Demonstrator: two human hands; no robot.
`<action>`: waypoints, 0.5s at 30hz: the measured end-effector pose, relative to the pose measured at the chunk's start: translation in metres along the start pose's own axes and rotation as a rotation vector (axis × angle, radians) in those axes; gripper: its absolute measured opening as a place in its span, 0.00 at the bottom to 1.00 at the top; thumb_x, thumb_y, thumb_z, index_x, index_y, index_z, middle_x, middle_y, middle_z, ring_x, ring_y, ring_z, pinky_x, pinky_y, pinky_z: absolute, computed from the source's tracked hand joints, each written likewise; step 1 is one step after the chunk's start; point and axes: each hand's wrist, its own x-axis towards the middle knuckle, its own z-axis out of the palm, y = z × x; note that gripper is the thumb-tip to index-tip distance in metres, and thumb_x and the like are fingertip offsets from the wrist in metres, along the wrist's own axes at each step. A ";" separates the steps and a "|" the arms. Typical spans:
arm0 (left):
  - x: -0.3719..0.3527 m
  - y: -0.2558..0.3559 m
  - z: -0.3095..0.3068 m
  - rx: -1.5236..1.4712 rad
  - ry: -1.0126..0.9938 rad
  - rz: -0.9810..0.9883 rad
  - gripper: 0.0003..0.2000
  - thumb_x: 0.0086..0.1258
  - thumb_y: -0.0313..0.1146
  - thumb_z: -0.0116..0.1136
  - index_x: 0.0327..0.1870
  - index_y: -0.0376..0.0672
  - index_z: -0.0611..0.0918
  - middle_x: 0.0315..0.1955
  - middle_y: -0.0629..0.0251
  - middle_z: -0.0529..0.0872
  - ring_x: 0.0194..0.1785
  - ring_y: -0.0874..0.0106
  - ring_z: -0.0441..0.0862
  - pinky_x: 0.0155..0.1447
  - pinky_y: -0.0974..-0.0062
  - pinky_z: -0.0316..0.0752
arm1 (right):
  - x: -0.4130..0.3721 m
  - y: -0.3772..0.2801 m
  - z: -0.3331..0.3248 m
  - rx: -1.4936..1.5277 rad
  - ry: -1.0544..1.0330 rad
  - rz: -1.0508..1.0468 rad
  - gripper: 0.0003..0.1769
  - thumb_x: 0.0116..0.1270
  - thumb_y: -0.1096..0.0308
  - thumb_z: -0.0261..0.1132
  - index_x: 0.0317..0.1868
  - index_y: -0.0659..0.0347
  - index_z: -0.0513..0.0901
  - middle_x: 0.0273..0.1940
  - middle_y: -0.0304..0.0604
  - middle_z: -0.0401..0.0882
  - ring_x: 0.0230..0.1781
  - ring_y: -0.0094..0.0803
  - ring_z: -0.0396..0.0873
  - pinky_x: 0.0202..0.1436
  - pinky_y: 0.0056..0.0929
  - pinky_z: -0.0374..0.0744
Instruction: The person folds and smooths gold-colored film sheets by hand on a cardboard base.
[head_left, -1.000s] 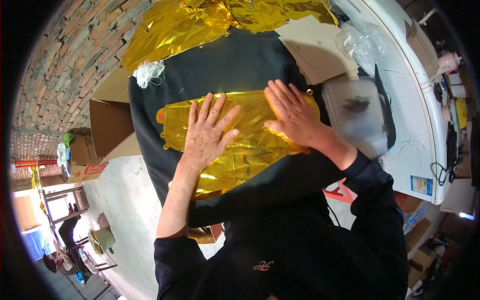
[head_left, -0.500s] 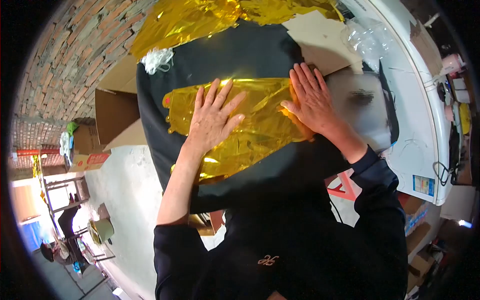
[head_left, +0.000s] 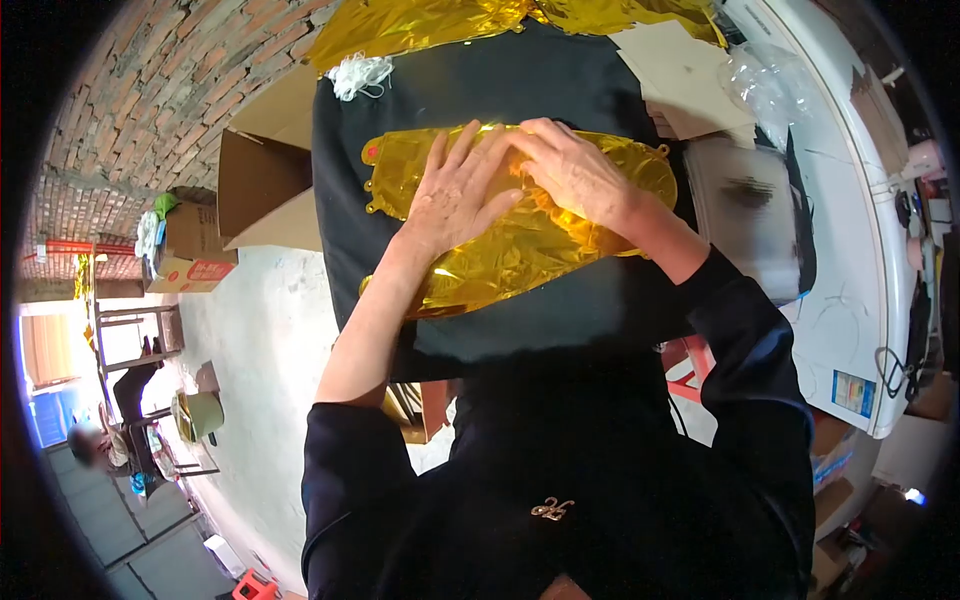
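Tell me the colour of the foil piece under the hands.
The foil piece is shiny gold, clearest in the head view.

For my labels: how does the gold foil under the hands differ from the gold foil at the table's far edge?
The near foil lies flattened, pressed by the left hand and right hand; the far foil is crumpled, untouched. The near foil is fully in frame; the far foil is cut off. Both are shiny gold.
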 end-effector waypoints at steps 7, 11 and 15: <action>0.002 0.000 0.001 -0.083 0.039 -0.042 0.43 0.82 0.64 0.52 0.87 0.42 0.61 0.84 0.55 0.67 0.88 0.53 0.58 0.90 0.45 0.48 | -0.002 -0.002 0.009 -0.151 -0.033 -0.010 0.22 0.74 0.66 0.68 0.67 0.54 0.82 0.55 0.42 0.84 0.60 0.45 0.80 0.67 0.41 0.81; 0.003 0.001 -0.006 -0.210 0.054 -0.066 0.44 0.78 0.60 0.61 0.85 0.38 0.63 0.83 0.51 0.68 0.88 0.51 0.58 0.90 0.44 0.50 | -0.005 -0.009 0.010 -0.324 -0.085 -0.089 0.20 0.74 0.63 0.66 0.65 0.48 0.85 0.57 0.39 0.82 0.63 0.41 0.78 0.68 0.43 0.80; 0.005 -0.006 -0.018 -0.452 0.133 -0.058 0.44 0.77 0.57 0.65 0.84 0.37 0.64 0.83 0.48 0.67 0.90 0.47 0.54 0.90 0.45 0.48 | -0.007 -0.008 0.012 -0.411 -0.122 -0.124 0.21 0.76 0.63 0.63 0.67 0.46 0.85 0.60 0.38 0.79 0.66 0.40 0.76 0.68 0.46 0.79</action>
